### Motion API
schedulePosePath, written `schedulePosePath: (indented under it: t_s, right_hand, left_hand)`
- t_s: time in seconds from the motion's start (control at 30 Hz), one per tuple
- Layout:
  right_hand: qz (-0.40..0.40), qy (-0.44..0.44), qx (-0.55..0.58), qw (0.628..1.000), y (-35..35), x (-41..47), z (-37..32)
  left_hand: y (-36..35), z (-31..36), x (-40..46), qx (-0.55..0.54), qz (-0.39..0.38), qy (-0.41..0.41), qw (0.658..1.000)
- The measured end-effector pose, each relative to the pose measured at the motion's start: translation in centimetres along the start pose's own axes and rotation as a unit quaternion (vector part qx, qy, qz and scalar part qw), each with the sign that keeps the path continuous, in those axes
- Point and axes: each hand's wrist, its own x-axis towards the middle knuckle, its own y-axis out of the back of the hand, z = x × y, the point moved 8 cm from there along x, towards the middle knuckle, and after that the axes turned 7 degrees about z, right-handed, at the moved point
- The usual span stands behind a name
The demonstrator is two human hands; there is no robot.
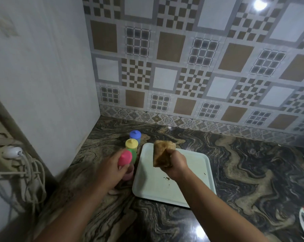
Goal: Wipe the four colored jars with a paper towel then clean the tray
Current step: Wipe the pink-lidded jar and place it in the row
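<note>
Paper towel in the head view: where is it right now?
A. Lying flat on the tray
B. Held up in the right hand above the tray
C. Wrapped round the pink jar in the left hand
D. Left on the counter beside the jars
B: the right hand grips the brown-stained paper towel above the white tray, while the left hand holds the pink jar.

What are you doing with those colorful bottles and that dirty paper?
A person is cleaning up. The left hand holds the pink jar beside the white tray. The right hand holds a brown-stained paper towel above the tray. The yellow jar and blue jar stand on the counter. The tray shows a few crumbs.
</note>
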Motion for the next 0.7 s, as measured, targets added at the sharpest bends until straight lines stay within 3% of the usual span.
schedulePosePath:
  t_s: [0.23,0.7]
  right_hand:
    - [0.028,0.024,-0.035,0.999,2.1,1.1,-0.6]
    - [0.028,0.043,-0.064,0.997,1.9,1.1,0.2]
  left_hand:
    - [-3.6,-1.6,-0.3,0.052,-0.038,0.032,0.997]
    - [-5.6,-2.1,0.1,0.161,-0.067,-0.011,0.985]
